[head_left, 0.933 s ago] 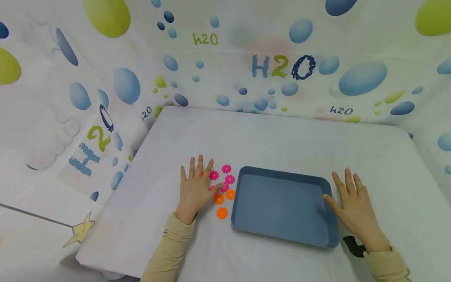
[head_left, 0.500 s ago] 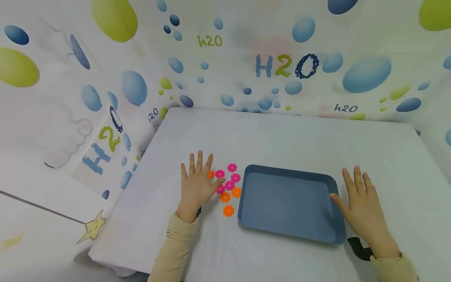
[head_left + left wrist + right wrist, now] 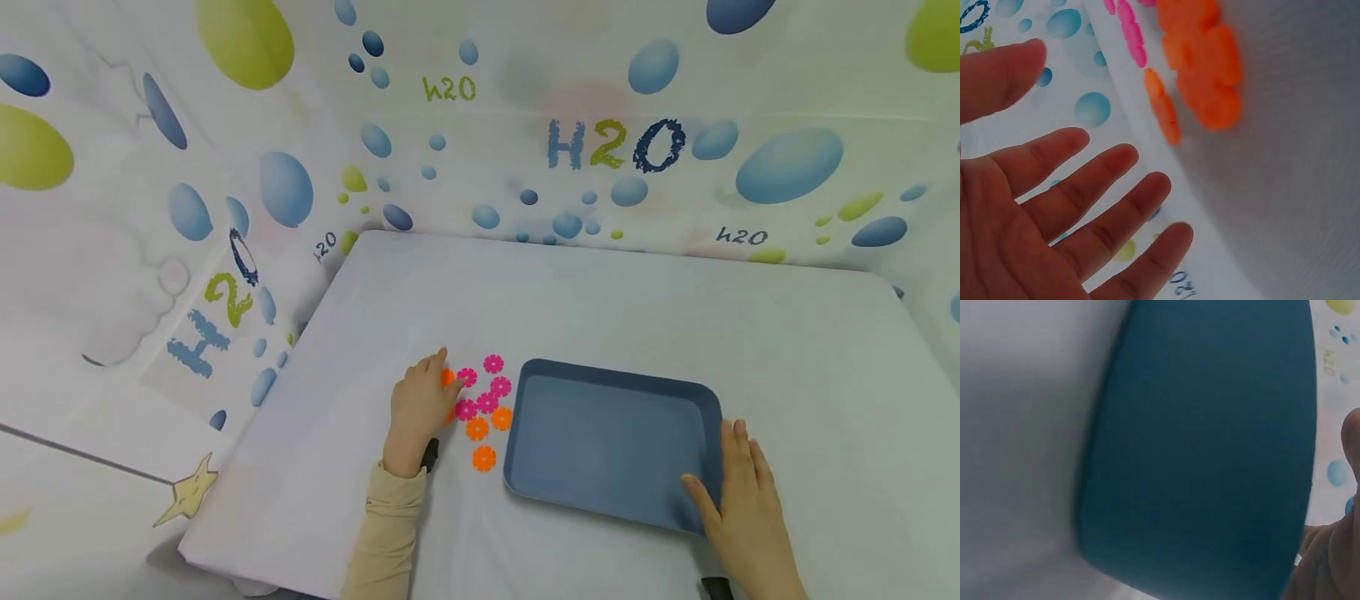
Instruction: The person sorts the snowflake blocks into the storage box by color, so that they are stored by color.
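Several small flower-shaped discs, pink [image 3: 493, 363] and orange [image 3: 483, 458], lie scattered left of a blue-grey tray [image 3: 603, 446]. My left hand [image 3: 420, 408] hovers at the left side of this group, partly covering orange discs under its fingers. In the left wrist view its fingers [image 3: 1104, 237] are spread, holding nothing, with orange discs [image 3: 1200, 69] close by. At the tray's right side is my right hand [image 3: 746, 512], thumb over the rim and straight fingers along the outside. The right wrist view shows the tray's side [image 3: 1204, 450] large; contact cannot be made out.
A white cloth covers the table [image 3: 585, 304]. Behind and to the left hangs a white backdrop [image 3: 510, 108] printed with blue and green ovals and lettering. The table's front left corner [image 3: 183, 546] shows low in the head view.
My left hand has tipped its fingers down toward the discs. My right hand has moved down and left, up to the tray's right edge. The tray and discs lie as before.
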### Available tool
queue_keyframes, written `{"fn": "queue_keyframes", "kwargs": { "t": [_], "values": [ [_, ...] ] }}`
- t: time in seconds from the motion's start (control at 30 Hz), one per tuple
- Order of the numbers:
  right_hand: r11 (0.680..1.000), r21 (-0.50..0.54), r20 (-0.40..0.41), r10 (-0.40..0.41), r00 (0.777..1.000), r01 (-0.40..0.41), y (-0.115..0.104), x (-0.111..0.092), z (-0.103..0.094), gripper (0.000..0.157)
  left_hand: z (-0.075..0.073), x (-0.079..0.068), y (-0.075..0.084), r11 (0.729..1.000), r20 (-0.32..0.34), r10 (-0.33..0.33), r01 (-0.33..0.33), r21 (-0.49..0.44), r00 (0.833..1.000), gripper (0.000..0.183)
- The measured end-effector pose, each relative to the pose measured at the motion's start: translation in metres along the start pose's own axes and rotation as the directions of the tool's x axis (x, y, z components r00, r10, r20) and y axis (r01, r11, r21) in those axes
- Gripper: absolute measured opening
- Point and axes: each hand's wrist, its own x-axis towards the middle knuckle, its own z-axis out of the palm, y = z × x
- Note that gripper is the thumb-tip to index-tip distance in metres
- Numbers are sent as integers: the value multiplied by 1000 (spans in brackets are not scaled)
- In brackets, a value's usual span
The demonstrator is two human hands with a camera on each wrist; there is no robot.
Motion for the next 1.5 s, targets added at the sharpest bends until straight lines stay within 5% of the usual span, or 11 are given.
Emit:
{"fn": "queue_keyframes", "kwargs": {
  "t": [0.23, 0.43, 0.6, 0.73, 1.0, 1.17, 1.27, 1.37, 1.43, 1.5],
  "values": [
    [994, 80, 39, 71, 997, -74, 0, -9, 13, 81, 15, 4, -12, 969, 60, -86, 98, -229, 994, 55],
    [989, 122, 33, 79, 996, -82, 2, -10, 14, 81, 29, 9, -22, 841, 25, -226, 208, -500, 974, 56],
    [987, 125, 36, 93, 995, -96, 3, -11, 14, 81, 32, 14, -23, 797, 25, -255, 225, -561, 967, 53],
    [987, 130, 21, 87, 996, -89, 2, -11, 14, 80, 30, 17, -20, 794, 26, -250, 220, -566, 968, 48],
    [987, 130, 33, 94, 995, -98, 0, -9, 18, 81, 26, 14, -14, 833, 57, -289, 281, -478, 956, 42],
    [986, 128, 42, 100, 994, -104, -1, -7, 17, 81, 22, 10, -12, 849, 66, -263, 264, -459, 962, 28],
    [986, 134, 46, 97, 994, -102, -1, -6, 16, 81, 16, 9, -7, 771, 94, -278, 280, -572, 956, 19],
    [986, 133, 54, 97, 994, -103, -1, -6, 14, 81, 7, 12, 10, 625, 151, -257, 283, -728, 955, 20],
    [986, 132, 59, 96, 994, -103, 0, -6, 13, 81, 1, 15, 30, 537, 170, -189, 247, -807, 967, 23],
    [985, 135, 63, 98, 993, -105, 1, -5, 12, 81, 0, 18, 54, 481, 200, -87, 217, -850, 976, 28]
  ]
}}
